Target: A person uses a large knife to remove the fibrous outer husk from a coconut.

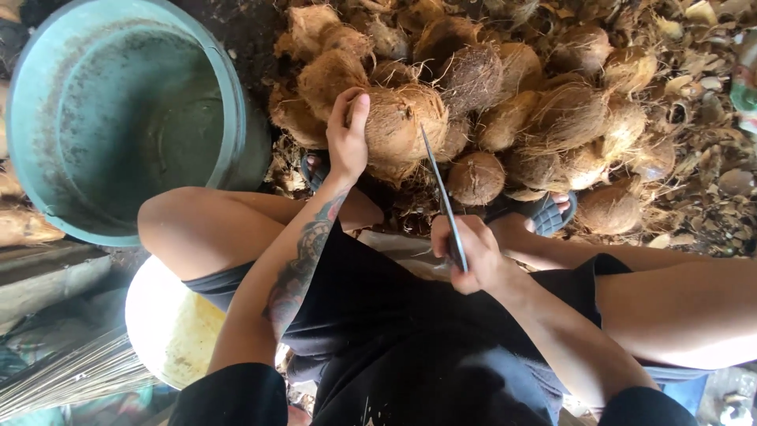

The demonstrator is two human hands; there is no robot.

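Observation:
My left hand point(347, 138) grips a brown, fibrous husked coconut point(402, 122) at the near edge of a heap of coconuts point(536, 102). My right hand point(469, 252) is closed around the handle of a long thin knife point(440, 185). Its blade points up and away, with the tip next to the held coconut. I sit with both knees spread, and my feet in dark sandals rest just below the heap.
A large empty teal tub point(118, 118) stands at the upper left beside my left knee. A pale yellow stool or bucket point(169, 323) sits under my left thigh. Husk scraps and shell pieces point(702, 71) litter the ground at the right.

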